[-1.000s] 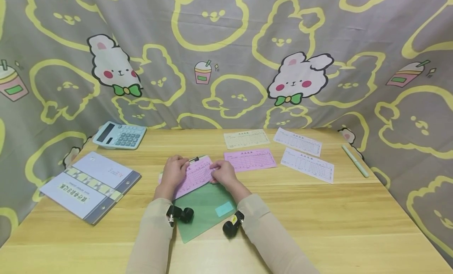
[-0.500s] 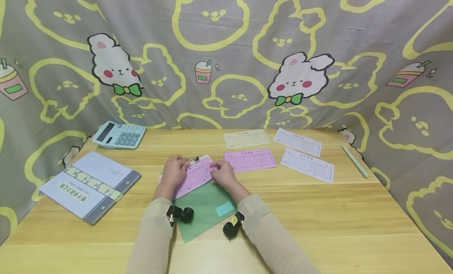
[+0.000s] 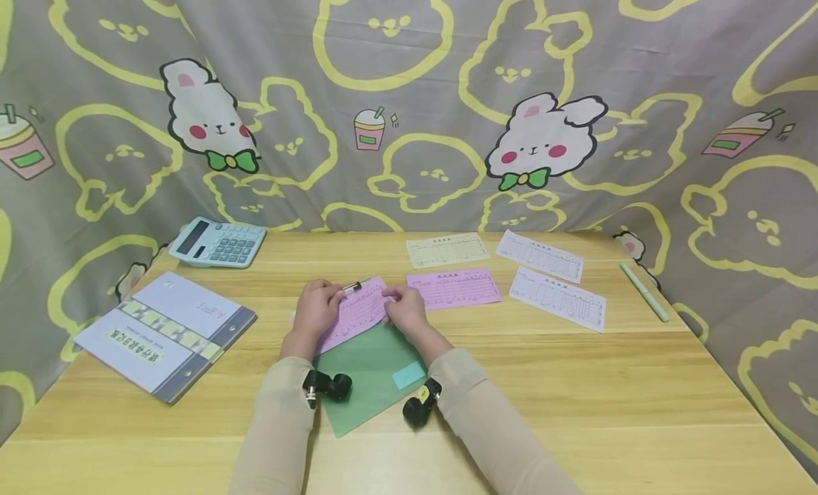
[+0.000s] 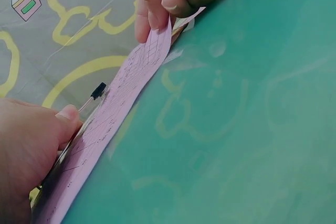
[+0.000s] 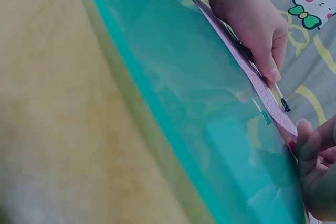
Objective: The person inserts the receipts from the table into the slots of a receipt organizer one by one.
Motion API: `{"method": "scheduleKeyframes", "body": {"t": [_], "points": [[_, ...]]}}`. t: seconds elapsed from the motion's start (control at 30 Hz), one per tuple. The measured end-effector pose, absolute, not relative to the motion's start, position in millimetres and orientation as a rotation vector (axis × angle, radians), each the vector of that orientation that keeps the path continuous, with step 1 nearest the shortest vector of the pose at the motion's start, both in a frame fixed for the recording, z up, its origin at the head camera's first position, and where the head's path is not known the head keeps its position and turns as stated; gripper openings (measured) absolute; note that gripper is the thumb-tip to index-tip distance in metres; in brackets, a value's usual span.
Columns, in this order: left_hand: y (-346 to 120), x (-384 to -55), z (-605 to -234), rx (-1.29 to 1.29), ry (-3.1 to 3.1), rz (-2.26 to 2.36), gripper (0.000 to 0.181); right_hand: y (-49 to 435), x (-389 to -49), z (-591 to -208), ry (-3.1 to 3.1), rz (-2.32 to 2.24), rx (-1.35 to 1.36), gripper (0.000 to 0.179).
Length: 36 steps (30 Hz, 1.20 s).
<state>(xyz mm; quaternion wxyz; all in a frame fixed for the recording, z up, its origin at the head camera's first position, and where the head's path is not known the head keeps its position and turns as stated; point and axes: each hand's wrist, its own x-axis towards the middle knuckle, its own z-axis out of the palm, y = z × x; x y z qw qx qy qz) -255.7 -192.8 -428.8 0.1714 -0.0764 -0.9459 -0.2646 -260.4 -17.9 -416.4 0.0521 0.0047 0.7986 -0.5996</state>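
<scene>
A green clipboard (image 3: 361, 388) lies tilted on the wooden table, with a pale blue label (image 3: 408, 375) near one edge. Across its far end is a pink printed form (image 3: 358, 312), its upper part at the metal clip (image 3: 351, 287). My left hand (image 3: 314, 312) grips that clip; in the right wrist view its thumb and fingers pinch the clip beside the black-tipped wire (image 5: 284, 103). My right hand (image 3: 406, 314) pinches the form's right end between thumb and fingers. The left wrist view shows the form (image 4: 113, 111) bowed along the board's edge.
Right of the clipboard lie a second pink form (image 3: 455, 287), a yellow form (image 3: 447, 250) and two white forms (image 3: 557, 298). Farther right is a green pen (image 3: 644, 292). To the left are a ledger book (image 3: 162, 335) and a blue calculator (image 3: 220, 241). A patterned curtain (image 3: 434, 97) stands behind.
The pink form has shifted up towards the far edge, its top now level with the clip and covering the board's edge there. My right hand has moved slightly right with it; my left hand stays.
</scene>
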Motion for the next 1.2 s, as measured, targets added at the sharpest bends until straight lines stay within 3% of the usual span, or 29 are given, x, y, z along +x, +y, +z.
{"method": "scheduleKeyframes", "body": {"t": [0.7,1.2], "points": [[-191.9,-255.2,-429.3,-0.206,-2.720,-0.711,0.024,-24.5,-264.2,-417.7,2.374,-1.874,0.035,0.031],[-190.4,-254.6,-429.3,-0.199,-2.701,-0.697,0.024,-20.7,-264.2,-420.0,2.788,-1.517,-0.127,0.041]]}}
